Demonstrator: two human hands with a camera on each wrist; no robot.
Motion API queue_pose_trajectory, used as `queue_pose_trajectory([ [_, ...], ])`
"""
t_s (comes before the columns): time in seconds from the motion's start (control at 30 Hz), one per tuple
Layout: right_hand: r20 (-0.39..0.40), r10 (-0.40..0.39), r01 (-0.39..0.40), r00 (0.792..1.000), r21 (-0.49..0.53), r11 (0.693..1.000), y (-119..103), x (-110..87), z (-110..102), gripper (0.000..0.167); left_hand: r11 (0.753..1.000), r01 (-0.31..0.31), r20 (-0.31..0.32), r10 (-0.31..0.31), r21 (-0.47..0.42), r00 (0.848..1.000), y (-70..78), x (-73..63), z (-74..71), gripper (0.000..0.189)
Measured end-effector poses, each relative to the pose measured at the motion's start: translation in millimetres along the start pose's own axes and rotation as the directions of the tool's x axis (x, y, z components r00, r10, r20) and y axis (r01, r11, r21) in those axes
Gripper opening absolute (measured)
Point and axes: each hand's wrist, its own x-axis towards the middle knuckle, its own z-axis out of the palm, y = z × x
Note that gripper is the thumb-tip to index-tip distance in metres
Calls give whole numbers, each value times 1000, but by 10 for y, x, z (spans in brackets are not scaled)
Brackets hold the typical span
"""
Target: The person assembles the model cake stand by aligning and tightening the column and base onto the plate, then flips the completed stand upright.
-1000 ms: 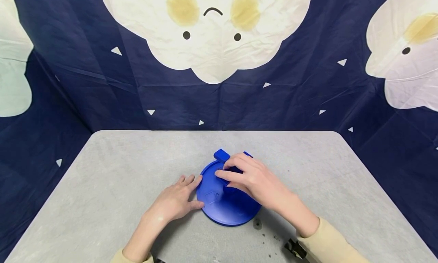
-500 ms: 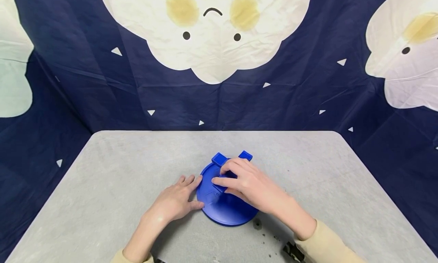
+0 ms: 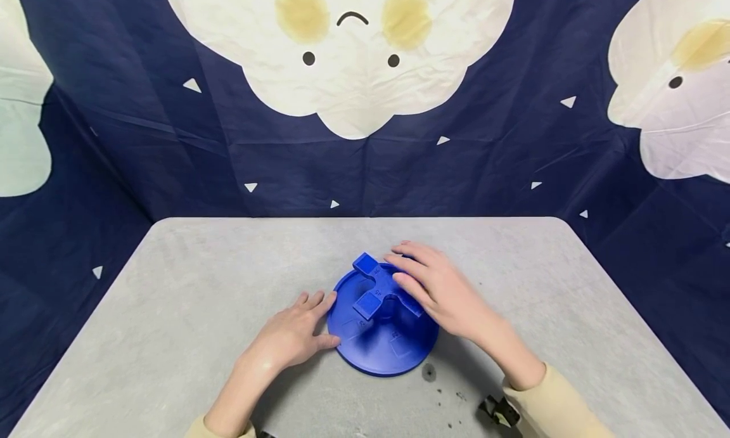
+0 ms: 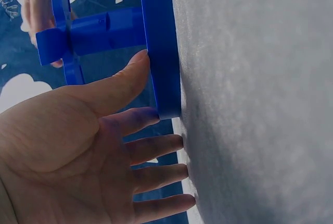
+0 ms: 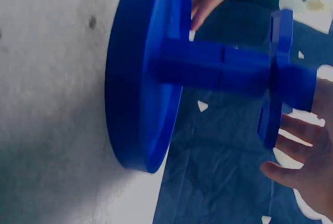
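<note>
A blue round base (image 3: 379,359) lies on the table, with a thick upright post (image 5: 213,67) rising from its middle. On top of the post sits a blue cross-shaped piece (image 3: 377,291) with flat-ended arms and small markings. My left hand (image 3: 291,336) rests at the base's left rim, thumb and index finger touching it, the other fingers spread straight toward the tabletop. My right hand (image 3: 441,292) is at the cross's right side, covering one arm's end in the head view. Its fingers are loosely extended and the thumb stands apart; whether they touch the cross is unclear.
The grey table (image 3: 217,267) carries dark spots near the base. A dark strapped device (image 3: 499,412) is at the right wrist. Navy cloth (image 3: 353,172) with white cloud prints hangs behind and along the sides.
The cross-shaped piece turned slightly counterclockwise under my right hand. That hand then let go of its near-left arm and shifted right, uncovering the cross. My left hand stayed in place.
</note>
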Motion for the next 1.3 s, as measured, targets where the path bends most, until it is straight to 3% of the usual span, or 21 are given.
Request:
queue_pose_trajectory([
  [0.13, 50, 126, -128, 991, 38, 991, 44, -30, -37, 31, 1000, 6, 9, -6, -4, 1000, -6, -3, 7, 81],
  [0.3, 66, 187, -190, 980, 44, 981, 50, -87, -59, 31, 1000, 7, 6, -7, -9, 1000, -8, -7, 0, 80],
  [1.17, -9, 250, -247, 968, 123, 961, -88, -353, -159, 24, 1000, -11, -3, 11, -2, 1000, -11, 4, -9, 82],
  [1.3, -49, 254, -247, 966, 116, 962, -109, -364, -156, 24, 1000, -9, 2, 9, -6, 1000, -10, -4, -11, 82],
])
